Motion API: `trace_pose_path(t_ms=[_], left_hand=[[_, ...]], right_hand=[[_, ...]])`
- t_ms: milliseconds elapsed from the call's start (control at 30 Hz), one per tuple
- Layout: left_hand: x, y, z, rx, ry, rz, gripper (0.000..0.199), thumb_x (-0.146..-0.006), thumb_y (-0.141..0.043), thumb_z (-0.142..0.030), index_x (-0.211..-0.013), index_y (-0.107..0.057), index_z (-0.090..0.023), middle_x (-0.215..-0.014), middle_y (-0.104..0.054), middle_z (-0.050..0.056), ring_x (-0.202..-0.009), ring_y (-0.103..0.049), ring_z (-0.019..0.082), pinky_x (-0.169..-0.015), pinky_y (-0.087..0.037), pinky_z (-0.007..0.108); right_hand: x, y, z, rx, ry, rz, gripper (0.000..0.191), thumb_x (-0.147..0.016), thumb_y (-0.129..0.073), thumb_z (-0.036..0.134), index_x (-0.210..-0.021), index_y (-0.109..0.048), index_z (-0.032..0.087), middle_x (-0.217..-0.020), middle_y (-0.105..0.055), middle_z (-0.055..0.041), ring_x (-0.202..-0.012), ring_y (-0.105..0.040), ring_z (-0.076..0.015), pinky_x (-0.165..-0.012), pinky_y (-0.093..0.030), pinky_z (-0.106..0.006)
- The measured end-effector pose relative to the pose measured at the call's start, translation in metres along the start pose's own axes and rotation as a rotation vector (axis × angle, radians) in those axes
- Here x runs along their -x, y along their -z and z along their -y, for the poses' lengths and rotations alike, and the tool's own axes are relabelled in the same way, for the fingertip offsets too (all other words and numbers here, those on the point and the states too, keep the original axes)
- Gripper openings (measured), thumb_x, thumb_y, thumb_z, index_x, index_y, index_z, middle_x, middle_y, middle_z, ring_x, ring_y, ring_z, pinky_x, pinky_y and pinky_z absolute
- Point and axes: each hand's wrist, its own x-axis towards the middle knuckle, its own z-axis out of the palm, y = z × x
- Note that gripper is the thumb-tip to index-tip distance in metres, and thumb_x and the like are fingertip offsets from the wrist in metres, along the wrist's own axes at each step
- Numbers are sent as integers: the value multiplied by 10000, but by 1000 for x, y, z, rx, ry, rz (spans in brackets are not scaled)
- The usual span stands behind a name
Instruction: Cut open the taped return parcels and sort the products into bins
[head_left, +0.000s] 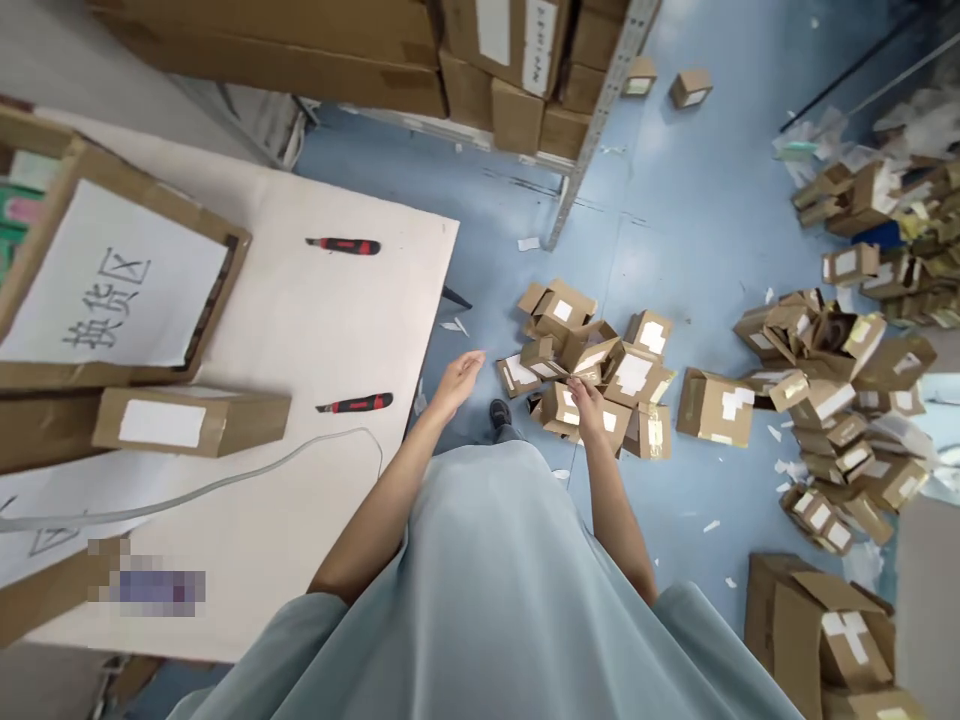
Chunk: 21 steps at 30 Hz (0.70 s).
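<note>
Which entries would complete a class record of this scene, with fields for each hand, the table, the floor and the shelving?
Left hand: empty, just past the table's edge
Right hand: above heaped brown cardboard boxes; grip unclear
Table: white, bearing two red-and-black utility knives and a curving grey cable
Floor: blue, littered with white paper scraps
Shelving: grey metal, holding brown cartons

Bare hands (459, 385) above cardboard boxes (632, 373)

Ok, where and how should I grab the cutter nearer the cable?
Probably pinch the cutter by its wide red-black handle from above, coming over the table edge: it lies flat, handle toward the left hand, narrow tip away.
</note>
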Motion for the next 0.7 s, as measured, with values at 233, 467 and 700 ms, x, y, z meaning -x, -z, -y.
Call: trace_pose_path(t_ms=[233,467,700], left_hand=[[37,84,38,181,70,-226,556,-928,-759,-673,-1245,-783,-217,-1408,-778,162,-1284,-737,342,-1210,-528,540],[41,113,53,295,32,-237,567,-949,-735,-663,-1272,-765,-198,-1403,-776,166,-1283,-737,325,-1202,-528,518],[30,110,47,331,-41,-148,476,-1012,-690,-584,-1286,-757,-201,-1376,-788,142,-1252,-746,298,-1174,-543,483]], right_hand=[[-16,-93,48,-5,22,198,541,-872,-773,677,-1153,-783,215,-1293,-829,-150,-1314,-736,-326,-1176,-546,-480],[16,-136,56,86,44,261,552,-862,-780,712,-1130,-788,230,-1245,-850,-133,-1207,-774,-294,-1111,-588,-454],[49,-139,52,95,94,232,468,-912,-764,679,-1090,-804,247,-1177,-862,-101,-1178,-793,-286,-1137,-601,-467]])
